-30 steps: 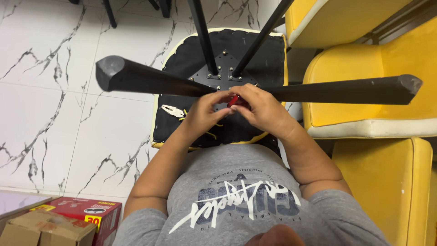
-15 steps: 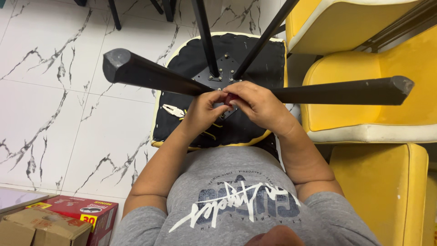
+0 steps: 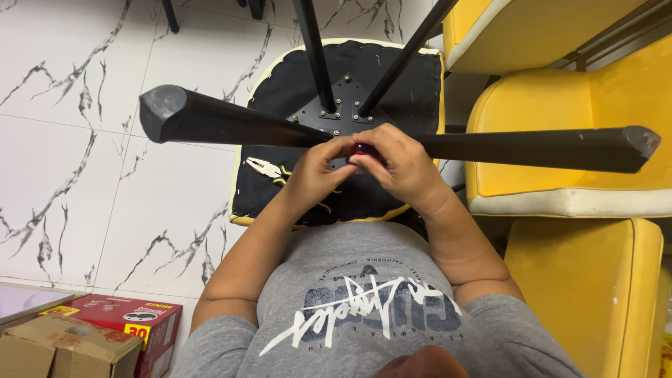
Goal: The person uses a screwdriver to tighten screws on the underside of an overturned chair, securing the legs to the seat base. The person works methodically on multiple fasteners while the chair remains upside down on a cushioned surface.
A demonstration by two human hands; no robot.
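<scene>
An upturned chair [image 3: 294, 84] rests against my lap, its black underside facing up and several black legs [image 3: 224, 122] pointing toward me. Both hands meet at the centre mounting plate [image 3: 343, 112] with its screws. My left hand [image 3: 315, 175] and my right hand [image 3: 395, 164] are closed together on a small red-handled tool [image 3: 361, 149], mostly hidden by my fingers. A pair of pliers [image 3: 269, 168] with yellow handles lies on the underside just left of my left hand.
Yellow cushioned chairs [image 3: 560, 175] stand close on the right. White marbled floor tiles [image 3: 91, 175] spread to the left. A red carton [image 3: 133, 322] and a brown cardboard box [image 3: 63, 350] sit at the lower left.
The view has shifted slightly, so the chair and legs sit a little lower in frame. My hands stay closed together at the same spot by the mounting plate.
</scene>
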